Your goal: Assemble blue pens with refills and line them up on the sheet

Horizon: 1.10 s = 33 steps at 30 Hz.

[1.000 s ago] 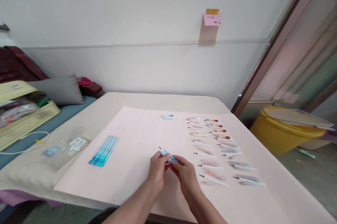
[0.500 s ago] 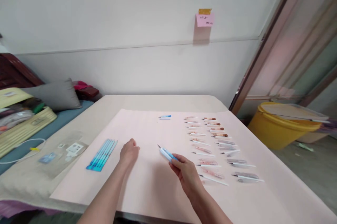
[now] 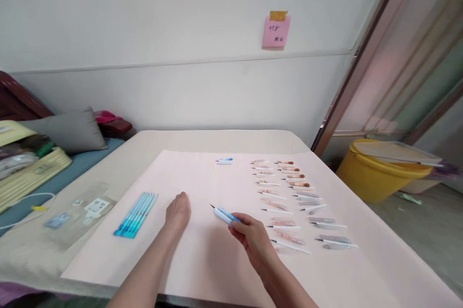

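Observation:
My right hand holds a small bundle of slim pens over the middle of the pink sheet. They are blue and white, and one thin dark tip points up and left. Left of centre, my left hand is closed with its fingers curled under on the sheet; whether anything is inside is hidden. Beside it on the left lies a row of several turquoise and blue pens. Farther back sits another small blue and white set.
Rows of white pens with dark tips beside pink, brown and grey pieces cover the sheet's right side. Clear plastic bags lie at the left. A yellow bucket stands on the floor. On the wall hangs a pink note.
The view has shifted slightly. My left hand has turned so its fingers and thumb show less. My right hand still grips the pens, a little farther left in view.

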Motion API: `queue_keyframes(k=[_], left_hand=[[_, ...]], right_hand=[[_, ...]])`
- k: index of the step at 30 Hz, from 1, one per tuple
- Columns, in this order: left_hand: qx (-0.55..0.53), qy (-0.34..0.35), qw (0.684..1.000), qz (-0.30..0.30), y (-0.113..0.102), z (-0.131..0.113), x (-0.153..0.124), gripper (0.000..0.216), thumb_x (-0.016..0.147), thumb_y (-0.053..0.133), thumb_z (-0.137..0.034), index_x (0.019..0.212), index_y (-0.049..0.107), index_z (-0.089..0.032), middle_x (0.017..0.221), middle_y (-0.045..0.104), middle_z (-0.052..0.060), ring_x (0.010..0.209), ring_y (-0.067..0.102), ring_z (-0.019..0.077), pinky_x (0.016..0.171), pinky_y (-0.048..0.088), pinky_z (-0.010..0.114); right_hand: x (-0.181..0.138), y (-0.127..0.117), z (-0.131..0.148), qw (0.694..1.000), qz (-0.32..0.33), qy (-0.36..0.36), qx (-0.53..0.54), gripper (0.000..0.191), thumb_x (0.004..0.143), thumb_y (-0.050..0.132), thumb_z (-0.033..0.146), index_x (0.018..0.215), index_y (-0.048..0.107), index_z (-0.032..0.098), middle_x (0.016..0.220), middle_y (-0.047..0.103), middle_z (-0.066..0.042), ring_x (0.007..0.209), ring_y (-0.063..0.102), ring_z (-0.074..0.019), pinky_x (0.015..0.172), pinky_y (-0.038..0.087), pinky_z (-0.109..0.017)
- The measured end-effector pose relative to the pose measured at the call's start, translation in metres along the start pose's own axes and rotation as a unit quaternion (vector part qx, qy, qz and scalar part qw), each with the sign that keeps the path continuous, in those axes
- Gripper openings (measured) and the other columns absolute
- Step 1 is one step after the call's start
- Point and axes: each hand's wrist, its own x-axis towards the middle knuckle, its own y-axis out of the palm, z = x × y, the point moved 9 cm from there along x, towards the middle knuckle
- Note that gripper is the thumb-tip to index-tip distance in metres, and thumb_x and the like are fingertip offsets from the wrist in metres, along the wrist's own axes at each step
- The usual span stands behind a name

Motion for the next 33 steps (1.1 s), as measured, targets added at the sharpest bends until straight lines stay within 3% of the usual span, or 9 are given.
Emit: queue_keyframes(k=[3, 5, 7, 10, 13, 15, 20, 24, 33], left_hand=[[-0.067, 0.009, 0.997, 0.033, -0.01, -0.014, -0.002, 0.011, 0.074, 0.051, -0.024, 0.065, 0.053, -0.018, 0.058, 0.055, 0.002, 0.061, 0.054, 0.0163, 0.063, 0.04, 0.028], [-0.147, 0.028, 0.987, 0.064, -0.016, -0.029, -0.01, 0.013, 0.075, 0.052, -0.03, 0.072, 0.056, -0.018, 0.06, 0.056, 0.0, 0.059, 0.053, 0.0133, 0.061, 0.042, 0.025], [-0.322, 0.029, 0.938, 0.122, -0.017, -0.046, -0.023, 0.017, 0.071, 0.059, -0.033, 0.075, 0.059, -0.016, 0.062, 0.057, 0.0, 0.06, 0.053, 0.0126, 0.062, 0.043, 0.025], [-0.4, 0.032, 0.899, 0.177, -0.018, -0.067, -0.043, 0.018, 0.067, 0.064, -0.03, 0.076, 0.061, -0.016, 0.064, 0.059, 0.001, 0.062, 0.054, 0.0123, 0.064, 0.043, 0.025], [-0.399, 0.034, 0.896, 0.194, -0.018, -0.077, -0.051, 0.016, 0.066, 0.064, -0.026, 0.079, 0.062, -0.016, 0.067, 0.06, 0.001, 0.065, 0.055, 0.0134, 0.066, 0.044, 0.027], [-0.365, 0.049, 0.911, 0.188, -0.019, -0.081, -0.052, 0.012, 0.067, 0.061, -0.023, 0.077, 0.062, -0.017, 0.064, 0.058, 0.0, 0.064, 0.054, 0.0136, 0.064, 0.042, 0.027], [-0.208, 0.155, 0.96, 0.102, -0.035, -0.095, -0.052, 0.009, 0.072, 0.054, -0.022, 0.065, 0.059, -0.019, 0.069, 0.054, 0.0, 0.068, 0.05, 0.0141, 0.065, 0.037, 0.027], [-0.179, 0.215, 0.953, 0.114, -0.035, -0.106, -0.058, 0.012, 0.074, 0.053, -0.024, 0.065, 0.06, -0.02, 0.082, 0.054, 0.001, 0.083, 0.052, 0.0165, 0.077, 0.036, 0.028], [-0.187, 0.224, 0.942, 0.167, -0.02, -0.105, -0.059, 0.013, 0.075, 0.056, -0.028, 0.066, 0.059, -0.019, 0.083, 0.055, 0.002, 0.082, 0.053, 0.0169, 0.076, 0.036, 0.028]], right_hand=[[-0.002, 0.002, 0.002, 1.0, 0.005, -0.003, -0.016, 0.024, 0.058, 0.073, 0.018, 0.081, 0.07, 0.012, 0.074, 0.064, -0.004, 0.068, 0.057, -0.0132, 0.078, 0.049, -0.029], [-0.003, 0.005, 0.005, 0.999, 0.01, -0.008, -0.029, 0.023, 0.058, 0.072, 0.018, 0.08, 0.07, 0.011, 0.073, 0.063, -0.004, 0.068, 0.057, -0.0136, 0.078, 0.049, -0.03], [-0.004, 0.008, 0.005, 0.999, 0.016, -0.014, -0.042, 0.023, 0.058, 0.072, 0.019, 0.08, 0.07, 0.01, 0.073, 0.063, -0.004, 0.068, 0.057, -0.0139, 0.078, 0.048, -0.031], [-0.004, 0.012, 0.003, 0.998, 0.024, -0.016, -0.063, 0.023, 0.059, 0.071, 0.02, 0.08, 0.07, 0.01, 0.071, 0.063, -0.004, 0.067, 0.056, -0.0138, 0.076, 0.048, -0.031], [-0.005, 0.015, -0.001, 0.996, 0.029, -0.013, -0.078, 0.023, 0.06, 0.071, 0.02, 0.081, 0.07, 0.011, 0.071, 0.064, -0.005, 0.067, 0.056, -0.0137, 0.074, 0.047, -0.03], [-0.005, 0.016, -0.001, 0.996, 0.031, -0.012, -0.08, 0.023, 0.06, 0.07, 0.019, 0.081, 0.07, 0.011, 0.072, 0.064, -0.005, 0.067, 0.056, -0.0138, 0.074, 0.047, -0.03], [-0.007, 0.018, 0.004, 0.996, 0.039, -0.022, -0.077, 0.021, 0.061, 0.069, 0.019, 0.08, 0.07, 0.011, 0.07, 0.063, -0.005, 0.066, 0.056, -0.0137, 0.072, 0.046, -0.03], [-0.007, 0.019, 0.007, 0.997, 0.036, -0.025, -0.069, 0.02, 0.059, 0.069, 0.017, 0.078, 0.069, 0.011, 0.066, 0.062, -0.003, 0.062, 0.055, -0.0128, 0.069, 0.046, -0.029], [-0.01, 0.02, 0.011, 0.996, 0.043, -0.03, -0.065, 0.017, 0.059, 0.068, 0.016, 0.075, 0.069, 0.012, 0.065, 0.061, -0.002, 0.062, 0.055, -0.0127, 0.069, 0.046, -0.029]])
